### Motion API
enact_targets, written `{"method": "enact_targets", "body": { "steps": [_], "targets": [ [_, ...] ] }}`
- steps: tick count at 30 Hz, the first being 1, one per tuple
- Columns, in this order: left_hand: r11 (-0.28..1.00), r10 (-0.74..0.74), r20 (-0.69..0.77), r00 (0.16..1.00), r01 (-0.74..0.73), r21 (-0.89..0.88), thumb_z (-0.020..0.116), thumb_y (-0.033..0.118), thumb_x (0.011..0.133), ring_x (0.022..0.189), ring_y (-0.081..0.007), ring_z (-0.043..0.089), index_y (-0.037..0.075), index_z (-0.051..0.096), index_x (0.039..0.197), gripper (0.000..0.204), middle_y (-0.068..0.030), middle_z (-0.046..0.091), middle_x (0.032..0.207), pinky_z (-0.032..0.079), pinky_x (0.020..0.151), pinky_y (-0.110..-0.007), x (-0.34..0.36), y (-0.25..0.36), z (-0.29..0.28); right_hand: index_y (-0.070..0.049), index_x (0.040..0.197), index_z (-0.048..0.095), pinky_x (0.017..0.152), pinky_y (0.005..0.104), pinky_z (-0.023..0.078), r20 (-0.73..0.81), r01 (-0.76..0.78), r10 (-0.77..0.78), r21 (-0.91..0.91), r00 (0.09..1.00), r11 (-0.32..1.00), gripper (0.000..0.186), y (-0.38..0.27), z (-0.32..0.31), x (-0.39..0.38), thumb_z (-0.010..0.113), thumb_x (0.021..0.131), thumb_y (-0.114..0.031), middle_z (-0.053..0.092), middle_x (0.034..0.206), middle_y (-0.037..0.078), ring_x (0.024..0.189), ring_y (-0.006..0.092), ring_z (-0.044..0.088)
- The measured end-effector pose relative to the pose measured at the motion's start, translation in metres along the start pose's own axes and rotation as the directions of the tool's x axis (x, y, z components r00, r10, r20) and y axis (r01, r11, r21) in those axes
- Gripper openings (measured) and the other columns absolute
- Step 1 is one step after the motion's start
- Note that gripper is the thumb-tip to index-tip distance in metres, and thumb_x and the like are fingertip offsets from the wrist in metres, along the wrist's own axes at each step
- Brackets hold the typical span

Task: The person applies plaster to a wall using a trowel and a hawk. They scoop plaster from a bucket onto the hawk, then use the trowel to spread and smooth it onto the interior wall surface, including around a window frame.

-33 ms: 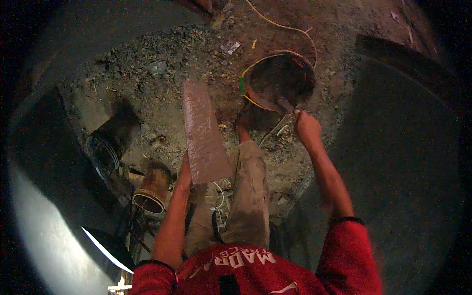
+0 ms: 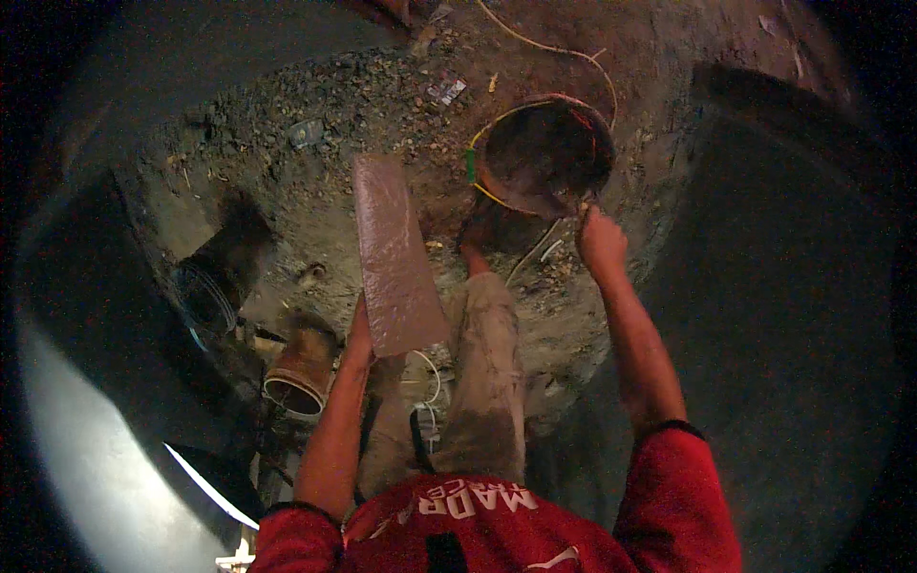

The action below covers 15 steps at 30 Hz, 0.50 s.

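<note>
My left hand [image 2: 360, 336] is under the near end of a long, flat rectangular board [image 2: 399, 258], whose brown-grey top looks rough and wet. The board hides most of that hand's fingers, but it is held up from below. On the right, my right hand [image 2: 602, 244] is closed around the handle of a trowel [image 2: 552, 205]. Its dark blade reaches over the near rim of a round bucket [image 2: 485, 181] and is hard to make out. Dark, wet-looking material lies inside the bucket, and its yellow handle with a green grip hangs along the left side.
Two tipped containers, one dark [image 2: 205, 291] and one rusty brown [image 2: 301, 377], lie at the left. Rubble [image 2: 315, 105] covers the far ground. A pale cable [image 2: 535, 43] runs behind the bucket. Smooth grey surfaces [image 2: 764, 315] flank both sides. My foot [image 2: 475, 261] is beside the bucket.
My right hand has shifted slightly away from me and right along the bucket rim, and the trowel blade shows less plainly. The board has barely moved.
</note>
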<state>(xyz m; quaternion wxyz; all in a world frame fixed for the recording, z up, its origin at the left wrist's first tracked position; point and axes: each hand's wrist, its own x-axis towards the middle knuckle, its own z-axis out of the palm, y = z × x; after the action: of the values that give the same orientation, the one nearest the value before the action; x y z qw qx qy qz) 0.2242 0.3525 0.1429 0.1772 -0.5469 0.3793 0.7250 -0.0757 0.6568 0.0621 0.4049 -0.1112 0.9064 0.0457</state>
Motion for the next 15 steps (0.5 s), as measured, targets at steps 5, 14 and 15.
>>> {"method": "enact_targets", "body": {
  "steps": [5, 14, 15],
  "targets": [
    [1.000, -0.021, -0.030, 0.999, 0.021, -0.005, 0.052, 0.027, 0.099, 0.112, -0.0193, 0.057, 0.005, 0.039, 0.144, 0.051, -0.0089, 0.055, 0.131, 0.051, 0.092, -0.035, 0.020, 0.001, -0.003, -0.002, 0.096, 0.064, 0.074, 0.0537, 0.052, 0.057, 0.120, -0.121, 0.013, 0.991, 0.993, 0.027, 0.006, 0.044, 0.021, 0.051, 0.096, -0.025, 0.068, 0.089, 0.023, 0.086, 0.0420, 0.067],
    [0.998, -0.058, -0.089, 0.994, 0.060, 0.020, 0.056, 0.024, 0.098, 0.110, -0.0191, 0.057, 0.004, 0.039, 0.143, 0.053, -0.0086, 0.056, 0.128, 0.051, 0.091, -0.037, 0.022, 0.021, 0.018, -0.006, 0.110, 0.071, 0.071, 0.0459, 0.051, 0.041, -0.043, 0.025, 0.517, 0.999, 0.855, 0.038, 0.029, 0.072, 0.031, 0.070, 0.087, -0.036, 0.069, 0.097, 0.024, 0.083, 0.0414, 0.067],
    [0.997, 0.016, -0.023, 1.000, -0.014, 0.080, 0.055, 0.023, 0.098, 0.109, -0.0192, 0.057, 0.004, 0.039, 0.143, 0.052, -0.0086, 0.056, 0.128, 0.051, 0.091, -0.037, 0.033, 0.000, -0.002, -0.006, 0.111, 0.070, 0.071, 0.0460, 0.051, -0.029, 0.023, -0.009, 0.528, 1.000, 0.849, 0.038, 0.026, 0.074, 0.029, 0.070, 0.087, -0.035, 0.070, 0.095, 0.023, 0.083, 0.0408, 0.068]
  ]
}}
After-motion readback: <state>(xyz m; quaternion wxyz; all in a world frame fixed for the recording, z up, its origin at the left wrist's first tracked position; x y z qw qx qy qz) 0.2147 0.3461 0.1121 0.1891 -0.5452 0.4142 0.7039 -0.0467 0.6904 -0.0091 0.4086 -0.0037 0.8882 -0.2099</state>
